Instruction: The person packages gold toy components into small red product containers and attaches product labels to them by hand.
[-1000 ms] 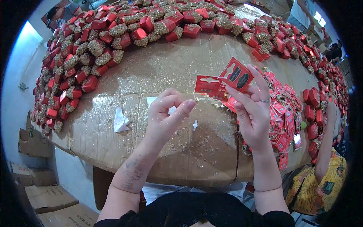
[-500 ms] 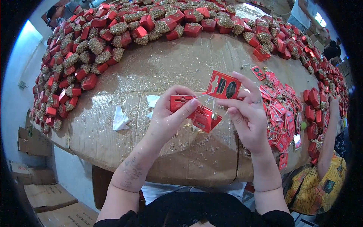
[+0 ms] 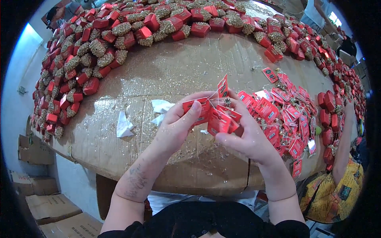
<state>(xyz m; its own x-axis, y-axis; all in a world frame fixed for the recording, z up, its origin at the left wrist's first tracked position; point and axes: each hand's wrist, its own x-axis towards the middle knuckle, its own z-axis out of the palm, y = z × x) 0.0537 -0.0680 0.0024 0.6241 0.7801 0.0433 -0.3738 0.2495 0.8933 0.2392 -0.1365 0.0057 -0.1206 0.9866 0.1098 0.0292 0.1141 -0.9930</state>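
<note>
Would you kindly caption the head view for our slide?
Left hand and right hand handle red cards beside a pile of similar cards.

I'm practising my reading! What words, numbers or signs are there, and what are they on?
Held red cards: print, too small to read.
Piled red cards: print and barcodes, too small.
Red blocks: faint print, too blurred.
Brown carton: dark print, too blurred.
Yellow clothing: dark print, too small.

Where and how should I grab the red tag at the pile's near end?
Probably pinch the red tag by its near end, coming from your side; that end juts clear of the pile, while its far end meets the rest.
</note>
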